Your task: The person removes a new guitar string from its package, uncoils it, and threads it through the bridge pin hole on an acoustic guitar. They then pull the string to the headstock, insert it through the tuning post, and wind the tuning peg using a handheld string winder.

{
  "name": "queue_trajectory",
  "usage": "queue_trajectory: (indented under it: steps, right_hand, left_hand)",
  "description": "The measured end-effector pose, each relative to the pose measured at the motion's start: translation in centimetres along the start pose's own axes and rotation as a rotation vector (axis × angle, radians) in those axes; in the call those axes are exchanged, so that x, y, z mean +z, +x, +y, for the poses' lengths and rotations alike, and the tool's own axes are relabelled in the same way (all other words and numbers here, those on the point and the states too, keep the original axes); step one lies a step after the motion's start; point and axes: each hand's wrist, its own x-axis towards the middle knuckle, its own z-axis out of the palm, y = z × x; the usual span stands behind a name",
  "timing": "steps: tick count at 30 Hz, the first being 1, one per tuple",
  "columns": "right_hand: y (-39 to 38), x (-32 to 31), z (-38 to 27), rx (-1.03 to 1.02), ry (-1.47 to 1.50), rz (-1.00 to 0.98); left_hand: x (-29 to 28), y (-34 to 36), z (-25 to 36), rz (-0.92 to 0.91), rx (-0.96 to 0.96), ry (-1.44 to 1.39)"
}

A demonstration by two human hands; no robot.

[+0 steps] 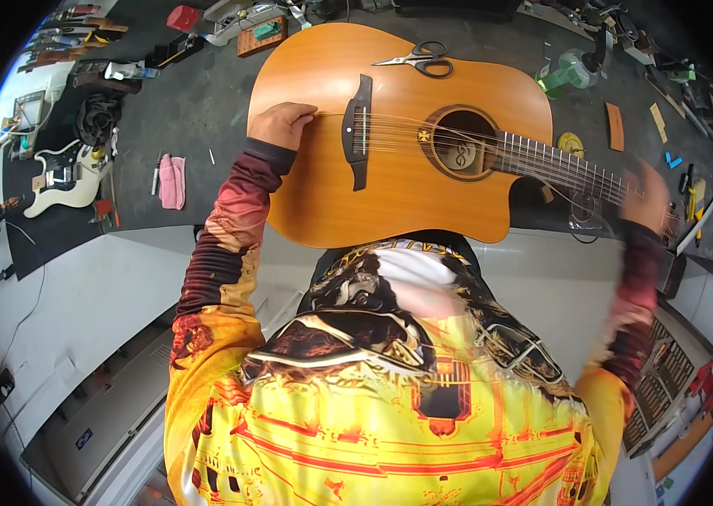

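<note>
An orange-brown acoustic guitar [424, 207] lies face up across the near edge of the bench, its neck [563, 160] pointing right. My left hand [283, 126] is over the lower end of the body, fingers pinched on a thin string [331, 115] that runs to the dark bridge [356, 135]. Other strings cross the round sound hole [457, 156], and a few look loose there. My right hand [646, 198], smeared by motion, is by the far right part of the neck; its grip cannot be made out. Black-handled scissors [430, 61] rest on the guitar's top near its far edge.
The dark bench [196, 110] also holds a pink cloth [172, 181], a white electric guitar body [57, 179], a green-and-clear bottle [571, 72], a brass-coloured disc [570, 142] and a brown wooden strip [615, 126]. Below right, a drawer [664, 375] is full of tools.
</note>
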Motion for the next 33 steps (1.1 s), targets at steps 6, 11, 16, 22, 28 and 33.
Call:
queue_trajectory:
  steps: [6,11,16,22,28,33]
  right_hand:
    - [1.1,6.5,-25.7,-0.308,0.570,-0.023]
    - [2.0,7.0,-25.0,-0.352,0.472,-0.072]
    - [2.6,5.4,-20.8,-0.334,0.505,-0.196]
    - [2.1,3.7,-18.2,-0.275,0.544,-0.252]
    - [1.6,2.9,-17.6,-0.134,0.621,-0.300]
    - [1.9,2.8,-17.3,-0.145,0.632,-0.314]
  left_hand:
    - [3.0,1.6,3.2,0.091,0.123,-0.160]
    - [5.7,2.8,7.2,0.151,0.224,-0.216]
    - [8.2,3.7,10.5,0.166,0.204,-0.433]
    - [8.0,4.0,13.7,0.067,0.015,-0.598]
    - [7.6,3.2,13.9,0.118,0.028,-0.657]
    - [7.2,2.9,14.2,0.114,0.008,-0.655]
